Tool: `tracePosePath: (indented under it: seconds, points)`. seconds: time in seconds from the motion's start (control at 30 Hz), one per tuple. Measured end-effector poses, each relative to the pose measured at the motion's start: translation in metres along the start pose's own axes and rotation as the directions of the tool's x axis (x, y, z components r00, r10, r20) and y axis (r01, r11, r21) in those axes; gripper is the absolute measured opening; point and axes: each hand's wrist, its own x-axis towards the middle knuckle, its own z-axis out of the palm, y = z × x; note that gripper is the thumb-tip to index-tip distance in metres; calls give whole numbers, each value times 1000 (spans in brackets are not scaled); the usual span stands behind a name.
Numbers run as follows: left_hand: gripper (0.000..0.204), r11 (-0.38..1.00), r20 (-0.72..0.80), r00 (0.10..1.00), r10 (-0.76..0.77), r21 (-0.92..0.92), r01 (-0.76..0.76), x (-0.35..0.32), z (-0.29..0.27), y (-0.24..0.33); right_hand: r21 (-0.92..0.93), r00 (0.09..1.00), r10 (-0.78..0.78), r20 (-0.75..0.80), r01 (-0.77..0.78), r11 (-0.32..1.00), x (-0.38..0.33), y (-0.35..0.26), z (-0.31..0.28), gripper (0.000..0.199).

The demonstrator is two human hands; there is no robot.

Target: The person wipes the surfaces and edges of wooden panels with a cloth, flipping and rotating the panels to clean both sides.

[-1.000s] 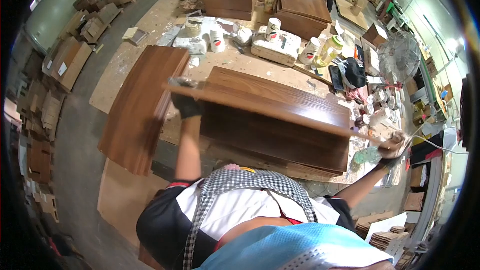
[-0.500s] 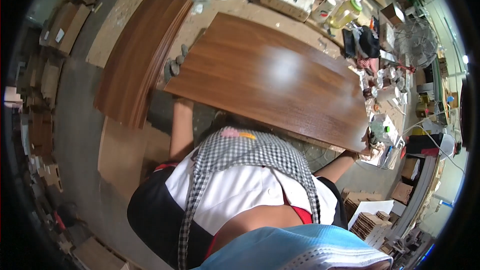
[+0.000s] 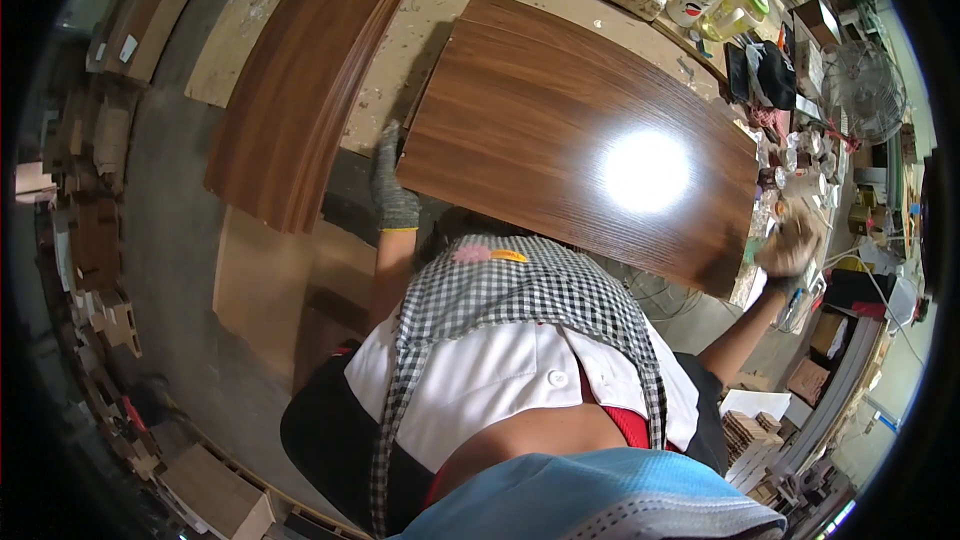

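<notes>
Touches the left end of a brown wood panel (image 3: pixel 580 140) with the gloved left hand (image 3: pixel 393 185), close to the near corner, fingers pointing away from the body along that edge. Looks more like contact from the side than a firm clasp, though impossible to say for sure with part of the palm hidden. Holds the gloved right hand (image 3: pixel 790 238) just beyond the panel's right end, smeared by blur; too unclear to judge whether curled, spread or meeting the edge.

Lies, as a whole, between both grips: rightward from the left hand, leftward from the right. Runs lengthwise from one to the other, slanting toward the body at the right end. Sits nearer to the left hand, right at the fingers.

Reaches well past both grips on the far side, with the speckled work table (image 3: pixel 425 25) showing beyond. Leaves a narrow gap leftward of the left hand before the panel stack (image 3: pixel 300 90). Meets small cups (image 3: pixel 805 185) just beyond the right hand, then a fan (image 3: pixel 865 90) farther off. Comes close to the checked apron (image 3: pixel 520 280) between the grips, allowing little room bodyward.
</notes>
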Motion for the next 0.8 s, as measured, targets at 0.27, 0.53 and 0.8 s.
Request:
tracePosePath:
  seconds: [0.27, 0.53, 0.8]
  points:
    - [37, 760, 225, 964, 144, 598, -253, 3, -9, 2, -69, 881, -388, 271, 420, 905, -51, -291, 219, 61]
    - [32, 668, 269, 944, 192, 669, -326, 3, 5, 7, 439, 70, -870, 488, 842, 313, -173, -586, 328, 30]
    - [34, 585, 239, 922, 304, 718, -378, 9, 0, -6, 549, 63, -995, 77, 830, 95, -214, -475, 211, 48]
